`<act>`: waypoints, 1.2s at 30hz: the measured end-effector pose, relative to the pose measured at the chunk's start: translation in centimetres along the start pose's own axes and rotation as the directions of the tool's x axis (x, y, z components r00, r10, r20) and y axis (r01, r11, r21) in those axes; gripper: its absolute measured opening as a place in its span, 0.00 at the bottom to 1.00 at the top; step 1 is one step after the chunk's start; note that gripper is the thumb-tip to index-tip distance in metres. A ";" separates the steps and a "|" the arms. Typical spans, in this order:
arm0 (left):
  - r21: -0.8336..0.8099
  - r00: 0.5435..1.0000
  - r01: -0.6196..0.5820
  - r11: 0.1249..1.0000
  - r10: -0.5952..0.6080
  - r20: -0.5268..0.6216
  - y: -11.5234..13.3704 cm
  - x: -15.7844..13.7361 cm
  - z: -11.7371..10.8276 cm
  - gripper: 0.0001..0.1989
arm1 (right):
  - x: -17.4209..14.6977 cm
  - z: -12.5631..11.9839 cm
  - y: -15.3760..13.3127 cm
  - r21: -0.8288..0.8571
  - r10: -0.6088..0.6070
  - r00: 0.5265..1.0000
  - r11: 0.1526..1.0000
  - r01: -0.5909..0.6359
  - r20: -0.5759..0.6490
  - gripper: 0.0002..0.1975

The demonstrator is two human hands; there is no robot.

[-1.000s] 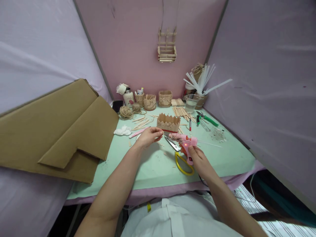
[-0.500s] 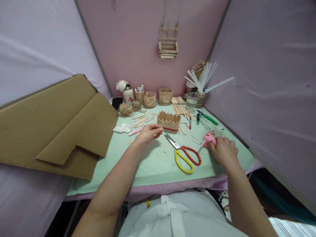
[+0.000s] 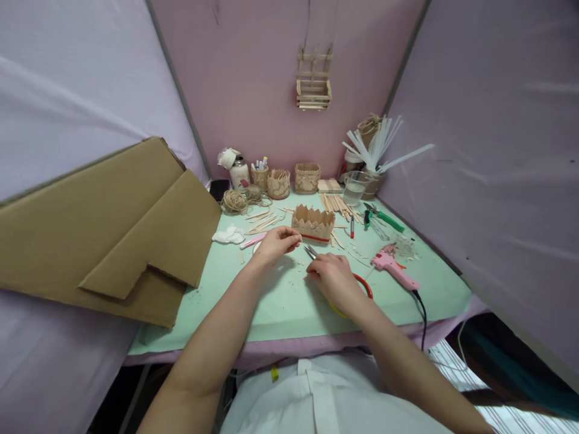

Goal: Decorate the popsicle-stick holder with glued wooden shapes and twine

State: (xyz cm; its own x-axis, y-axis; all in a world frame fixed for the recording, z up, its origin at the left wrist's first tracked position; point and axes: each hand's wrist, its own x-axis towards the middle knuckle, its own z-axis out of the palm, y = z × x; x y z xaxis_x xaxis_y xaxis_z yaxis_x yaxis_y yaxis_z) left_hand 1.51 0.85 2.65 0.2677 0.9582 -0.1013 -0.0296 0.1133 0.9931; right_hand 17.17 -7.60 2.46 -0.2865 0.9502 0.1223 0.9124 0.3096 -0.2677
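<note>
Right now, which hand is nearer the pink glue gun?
Right. Right hand is over the scissors, left of the glue gun; left hand is farther left, near the zigzag-rimmed box.

Visible wear, as I observe it: one white garment (image 3: 271, 404) — plain, matte, lightly creased. A flat vertical strip (image 3: 323, 407), equally pale and straight-edged, runs down the front. Left forearm (image 3: 230, 307) and right forearm (image 3: 398, 337): bare, tapering toward the wrists. Left hand (image 3: 277, 244) and right hand (image 3: 335, 278): bare.
</note>
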 end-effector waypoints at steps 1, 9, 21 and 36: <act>-0.004 1.000 -0.003 1.000 0.003 -0.003 0.0 0.0 0.0 0.08 | 0.3 0.6 -0.6 -0.019 -0.002 1.000 1.000 0.003 0.028 0.10; 0.006 1.000 -0.010 1.000 0.010 0.002 0.2 -0.3 0.2 0.07 | 1.1 1.5 -0.4 0.018 0.001 1.000 1.000 -0.001 0.022 0.10; 0.085 0.996 -0.066 0.994 0.070 -0.046 -0.6 0.2 0.2 0.05 | 5.9 1.2 2.2 0.800 0.313 0.917 0.600 0.010 -0.246 0.08; 0.258 0.990 -0.071 0.964 0.099 -0.096 0.0 -0.4 0.5 0.04 | 5.5 1.2 1.5 0.806 0.336 0.910 0.592 -0.004 -0.242 0.09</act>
State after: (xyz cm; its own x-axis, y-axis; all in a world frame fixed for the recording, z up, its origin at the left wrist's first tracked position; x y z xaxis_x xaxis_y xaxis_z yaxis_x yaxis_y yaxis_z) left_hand 1.85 0.37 2.67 0.1701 0.9854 -0.0076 0.2008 -0.0271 0.9793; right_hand 16.57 -1.88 1.58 0.1169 0.9604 0.2529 0.3058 0.2075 -0.9292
